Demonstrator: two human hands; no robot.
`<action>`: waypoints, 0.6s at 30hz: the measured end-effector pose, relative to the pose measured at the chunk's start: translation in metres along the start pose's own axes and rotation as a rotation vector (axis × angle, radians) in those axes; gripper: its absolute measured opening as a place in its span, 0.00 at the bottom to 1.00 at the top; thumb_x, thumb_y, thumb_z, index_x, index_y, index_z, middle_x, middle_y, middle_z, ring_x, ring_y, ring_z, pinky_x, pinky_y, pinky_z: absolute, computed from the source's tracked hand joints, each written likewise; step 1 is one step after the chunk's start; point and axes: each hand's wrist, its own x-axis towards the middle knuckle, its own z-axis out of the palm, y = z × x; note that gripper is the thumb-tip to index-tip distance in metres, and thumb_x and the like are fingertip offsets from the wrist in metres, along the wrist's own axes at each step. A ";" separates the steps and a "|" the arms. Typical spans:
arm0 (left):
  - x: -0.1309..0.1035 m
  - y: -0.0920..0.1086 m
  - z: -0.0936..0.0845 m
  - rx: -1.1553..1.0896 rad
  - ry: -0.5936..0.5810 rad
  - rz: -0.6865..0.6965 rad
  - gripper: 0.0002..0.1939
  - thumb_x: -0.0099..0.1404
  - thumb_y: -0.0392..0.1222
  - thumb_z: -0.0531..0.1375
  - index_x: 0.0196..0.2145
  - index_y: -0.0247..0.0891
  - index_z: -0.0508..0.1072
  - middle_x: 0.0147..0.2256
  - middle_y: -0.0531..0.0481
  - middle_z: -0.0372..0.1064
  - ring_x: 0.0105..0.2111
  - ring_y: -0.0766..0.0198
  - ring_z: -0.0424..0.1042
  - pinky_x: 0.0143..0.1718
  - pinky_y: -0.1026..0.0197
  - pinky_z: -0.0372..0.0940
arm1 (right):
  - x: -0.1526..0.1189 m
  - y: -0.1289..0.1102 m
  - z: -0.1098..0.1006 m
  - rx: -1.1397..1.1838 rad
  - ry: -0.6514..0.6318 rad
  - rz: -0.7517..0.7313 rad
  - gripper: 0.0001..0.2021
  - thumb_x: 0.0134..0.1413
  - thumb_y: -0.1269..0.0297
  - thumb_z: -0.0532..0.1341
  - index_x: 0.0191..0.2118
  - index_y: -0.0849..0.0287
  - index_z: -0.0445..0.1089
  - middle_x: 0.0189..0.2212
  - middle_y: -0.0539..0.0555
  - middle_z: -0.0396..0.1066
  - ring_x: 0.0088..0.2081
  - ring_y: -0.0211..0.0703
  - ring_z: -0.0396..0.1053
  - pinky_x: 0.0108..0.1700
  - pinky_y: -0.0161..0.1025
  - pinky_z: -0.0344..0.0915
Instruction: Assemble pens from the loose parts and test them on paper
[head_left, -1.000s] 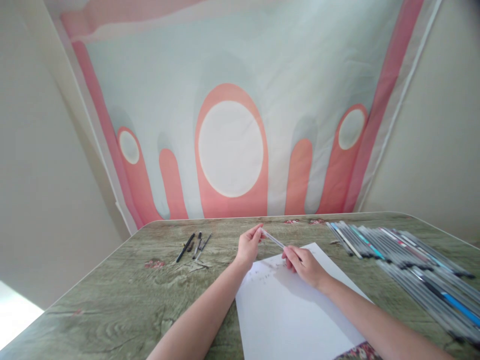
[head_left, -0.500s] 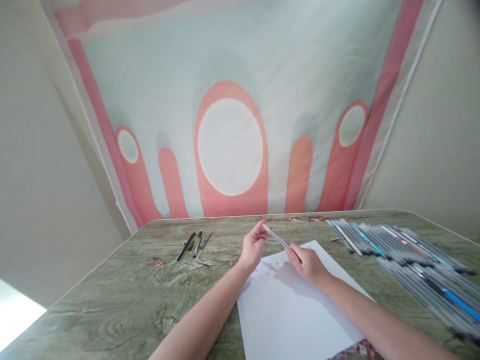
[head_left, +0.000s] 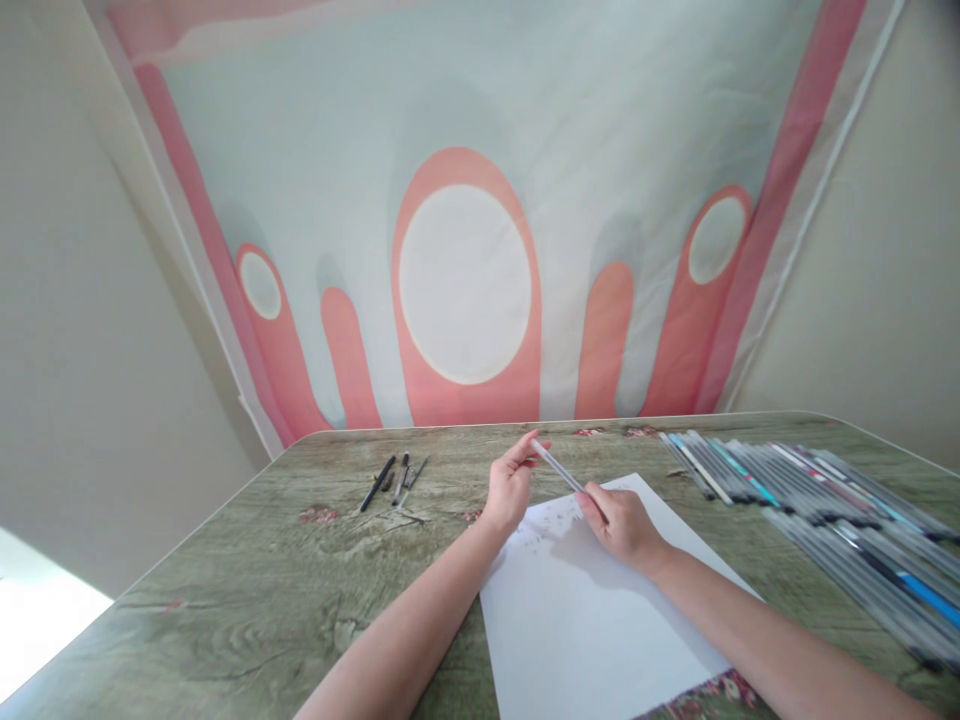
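Observation:
A slim, pale translucent pen (head_left: 559,466) slants between my two hands above the top part of a white sheet of paper (head_left: 592,620). My right hand (head_left: 624,522) is closed around its lower end, which is hidden in the fingers. At the pen's upper end, the fingertips of my left hand (head_left: 514,485) pinch it, with some fingers bent loosely. Small dark marks or bits (head_left: 551,522) show on the paper under the pen, too small to make out.
Many similar translucent pens (head_left: 810,485) lie in rows on the right of the wood-patterned table (head_left: 247,580). Several dark pens and small parts (head_left: 390,480) lie left of my hands. A pink and pale backdrop (head_left: 465,280) hangs behind the table's far edge.
The whole view has shifted slightly, so the table sits a little higher and further right. Both hands keep their hold on the pen, with barely any change in pose.

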 end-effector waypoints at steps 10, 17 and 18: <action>0.006 -0.005 -0.006 -0.050 0.063 -0.094 0.21 0.56 0.38 0.55 0.48 0.35 0.67 0.40 0.45 0.71 0.42 0.61 0.67 0.43 0.61 0.59 | 0.008 -0.011 -0.012 0.115 -0.059 0.100 0.17 0.58 0.58 0.43 0.27 0.55 0.63 0.17 0.50 0.67 0.21 0.40 0.64 0.25 0.34 0.48; 0.011 -0.016 -0.009 -0.149 0.121 -0.192 0.26 0.50 0.48 0.62 0.46 0.34 0.68 0.37 0.43 0.72 0.32 0.67 0.69 0.37 0.64 0.61 | 0.012 -0.013 -0.020 0.178 -0.075 0.065 0.14 0.58 0.62 0.44 0.32 0.55 0.65 0.25 0.50 0.71 0.29 0.40 0.67 0.29 0.33 0.52; 0.011 -0.016 -0.009 -0.159 0.109 -0.186 0.27 0.50 0.48 0.62 0.47 0.34 0.67 0.37 0.43 0.72 0.32 0.67 0.69 0.38 0.64 0.60 | 0.012 -0.013 -0.020 0.183 -0.083 0.077 0.13 0.57 0.63 0.45 0.31 0.55 0.66 0.25 0.50 0.71 0.29 0.39 0.67 0.29 0.32 0.52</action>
